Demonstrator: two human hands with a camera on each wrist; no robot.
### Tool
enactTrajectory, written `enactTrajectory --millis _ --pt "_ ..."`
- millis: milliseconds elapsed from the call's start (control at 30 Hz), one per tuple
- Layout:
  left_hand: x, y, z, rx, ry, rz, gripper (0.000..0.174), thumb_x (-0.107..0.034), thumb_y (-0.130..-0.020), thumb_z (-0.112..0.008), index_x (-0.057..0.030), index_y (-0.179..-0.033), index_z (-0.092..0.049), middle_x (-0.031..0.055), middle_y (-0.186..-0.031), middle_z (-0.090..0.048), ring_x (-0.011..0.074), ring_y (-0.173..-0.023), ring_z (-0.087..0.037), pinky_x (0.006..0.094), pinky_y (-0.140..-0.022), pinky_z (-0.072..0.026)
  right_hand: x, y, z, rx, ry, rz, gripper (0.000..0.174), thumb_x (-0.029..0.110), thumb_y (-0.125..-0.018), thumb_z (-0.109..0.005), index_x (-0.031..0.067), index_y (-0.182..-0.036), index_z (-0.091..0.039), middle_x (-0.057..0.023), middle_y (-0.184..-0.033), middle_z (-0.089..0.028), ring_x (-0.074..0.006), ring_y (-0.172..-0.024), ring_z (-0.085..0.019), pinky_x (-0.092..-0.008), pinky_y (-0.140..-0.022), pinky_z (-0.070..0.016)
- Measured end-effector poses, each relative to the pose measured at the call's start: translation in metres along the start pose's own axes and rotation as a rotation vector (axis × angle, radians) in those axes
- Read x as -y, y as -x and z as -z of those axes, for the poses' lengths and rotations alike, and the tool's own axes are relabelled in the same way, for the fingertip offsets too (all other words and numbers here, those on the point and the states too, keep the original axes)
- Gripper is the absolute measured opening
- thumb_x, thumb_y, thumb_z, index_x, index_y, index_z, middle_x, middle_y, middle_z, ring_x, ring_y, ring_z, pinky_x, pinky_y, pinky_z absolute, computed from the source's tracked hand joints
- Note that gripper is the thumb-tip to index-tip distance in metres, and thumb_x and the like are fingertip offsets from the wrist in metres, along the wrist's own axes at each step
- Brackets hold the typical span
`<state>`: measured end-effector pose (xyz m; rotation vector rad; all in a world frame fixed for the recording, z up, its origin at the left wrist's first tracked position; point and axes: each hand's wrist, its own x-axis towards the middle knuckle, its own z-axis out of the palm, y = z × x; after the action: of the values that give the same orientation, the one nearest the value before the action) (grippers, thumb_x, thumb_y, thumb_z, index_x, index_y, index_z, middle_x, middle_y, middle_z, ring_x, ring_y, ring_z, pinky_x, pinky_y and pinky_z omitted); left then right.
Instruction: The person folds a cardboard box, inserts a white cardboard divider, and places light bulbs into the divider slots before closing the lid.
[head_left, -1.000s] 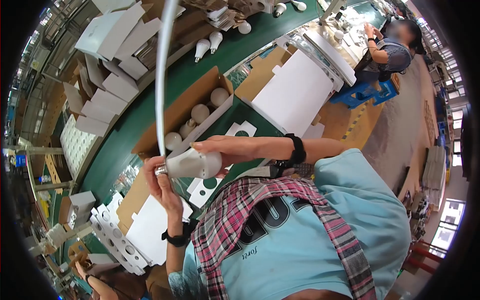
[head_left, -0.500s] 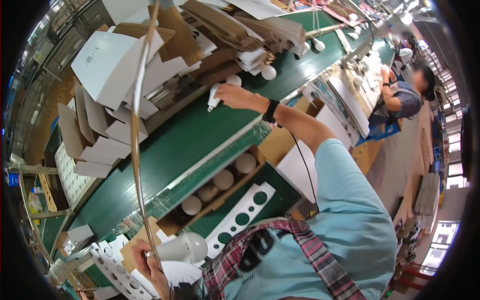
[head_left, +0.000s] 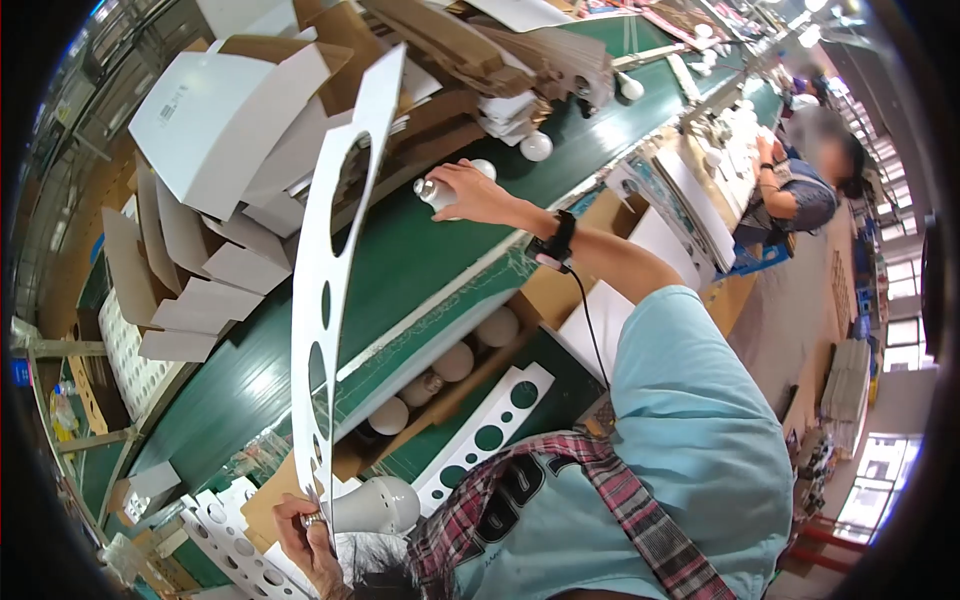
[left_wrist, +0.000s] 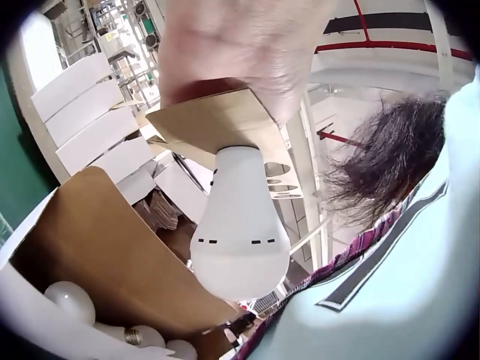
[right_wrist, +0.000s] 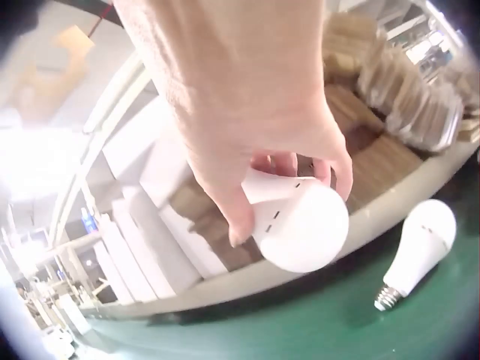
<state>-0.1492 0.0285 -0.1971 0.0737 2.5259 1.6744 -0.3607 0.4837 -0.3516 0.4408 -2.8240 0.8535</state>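
**Carton part-filled, two more bulbs in hand**

Head view: the left hand (head_left: 300,535) is pinching the metal base of the left-hand bulb (head_left: 378,505) low beside the person's chest, with a long punched card (head_left: 340,250) standing up from the same grip. The right hand (head_left: 472,192) is reaching out over the green desk (head_left: 390,270), its fingers curling round the right-hand bulb (head_left: 436,190). Between the two hands, the carton (head_left: 470,388) is lying open with the boxed bulbs (head_left: 453,360) in a row. It is judged to be only partly packed, since its far end is hidden and neither held bulb is in it yet.

Left wrist view: the left hand (left_wrist: 240,45) is closing over the neck of the left-hand bulb (left_wrist: 240,232), which is hanging dome-down through the punched card (left_wrist: 217,120). Below it, the carton (left_wrist: 97,255) is showing boxed bulbs (left_wrist: 71,300) at its bottom edge.

Right wrist view: the right hand (right_wrist: 240,112) is gripping the right-hand bulb (right_wrist: 300,221) by its narrow end, thumb on one side and fingers on the other, just above the desk (right_wrist: 300,322). A loose bulb (right_wrist: 420,244) is lying near it, not yet picked up.
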Motion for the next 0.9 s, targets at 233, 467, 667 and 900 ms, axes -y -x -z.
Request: enactTrajectory --millis 233,467,667,900 --pt "-0.017 0.045 -0.011 0.126 -0.131 -0.162 0.018 -0.017 -0.084 -0.055 -0.0009 -0.086 -0.047 0.0049 -0.075 -0.04 0.014 -0.068 -0.039 0.0265 -0.063 -0.0322 0.129 0.139 0.1 -0.151 -1.002 -0.258 0.052 0.022 -0.072 -0.078 0.0111 -0.114 -0.05 -0.0009 -0.103 -0.056 -0.0115 -0.099 -0.052 -0.0282 -0.085 -0.0429" --pt "-0.003 0.085 -0.049 0.373 -0.4 -0.242 0.01 -0.006 -0.079 -0.058 -0.0017 -0.086 -0.053 0.0089 -0.071 -0.045 0.0218 -0.061 -0.043 0.0325 -0.056 -0.0349 0.174 0.272 0.005 -0.163 -0.648 -0.298 0.054 0.004 -0.069 -0.074 0.0063 -0.118 -0.052 -0.005 -0.119 -0.053 -0.0162 -0.11 -0.05 -0.0303 -0.093 -0.0418" --pt "0.06 0.094 -0.085 0.469 -0.546 -0.373 0.015 -0.01 -0.079 -0.062 -0.0019 -0.086 -0.052 0.0121 -0.076 -0.05 0.0297 -0.07 -0.051 0.0385 -0.063 -0.0405 0.156 0.325 -0.089 -0.231 -1.149 -0.429 0.05 0.001 -0.073 -0.073 0.0016 -0.118 -0.05 -0.0062 -0.104 -0.061 -0.0167 -0.098 -0.058 -0.0325 -0.087 -0.0461" --pt "0.088 0.087 -0.104 0.495 -0.719 -0.543 0.017 -0.014 -0.08 -0.063 -0.0043 -0.085 -0.05 0.0108 -0.078 -0.051 0.0287 -0.076 -0.051 0.0391 -0.069 -0.0397 0.146 0.327 -0.109 -0.247 -0.713 -0.422 0.048 0.006 -0.071 -0.073 -0.0003 -0.114 -0.054 -0.0145 -0.097 -0.063 -0.0258 -0.093 -0.062 -0.0367 -0.084 -0.0468"
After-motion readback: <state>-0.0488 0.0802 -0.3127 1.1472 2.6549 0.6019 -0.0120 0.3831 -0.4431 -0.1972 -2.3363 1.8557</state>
